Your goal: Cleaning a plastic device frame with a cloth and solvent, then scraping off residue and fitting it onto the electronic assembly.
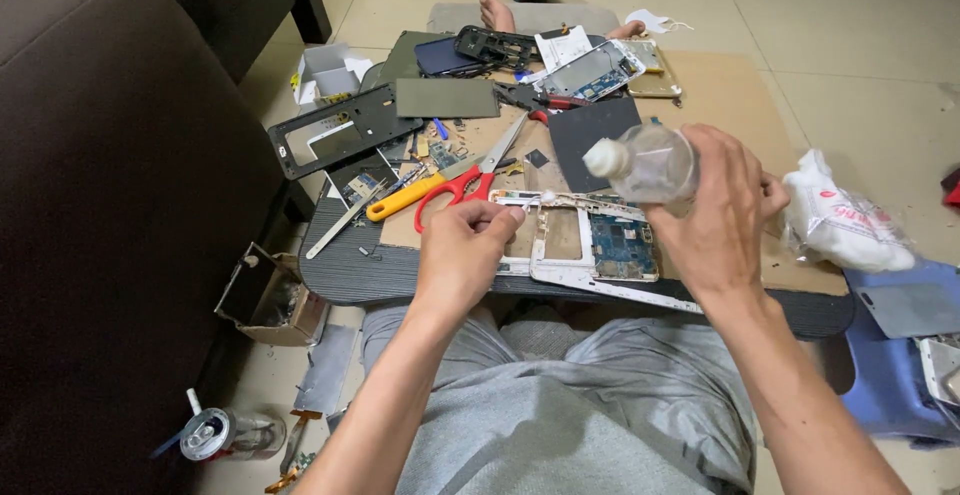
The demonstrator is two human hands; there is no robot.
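Over cluttered board (pixel 720 85), right hand (pixel 715 210) grips clear bottle (pixel 645 163); left fingers (pixel 490 217) pinch swab (pixel 535 196).

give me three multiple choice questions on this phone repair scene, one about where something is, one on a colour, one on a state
1. Where do the scissors lie?
A. on the floor by the can
B. on the work board, just beyond the left hand
C. on the blue stool

2. What colour are the scissor handles?
A. red
B. green
C. black

3. How is the clear bottle held?
A. standing upright on the board
C. lying on the floor
B. tilted on its side in the right hand, cap end pointing left

Answers: 1 B, they rest by the white phone frame; 2 A, the loops are red; 3 B, the right hand grips it above the frame.
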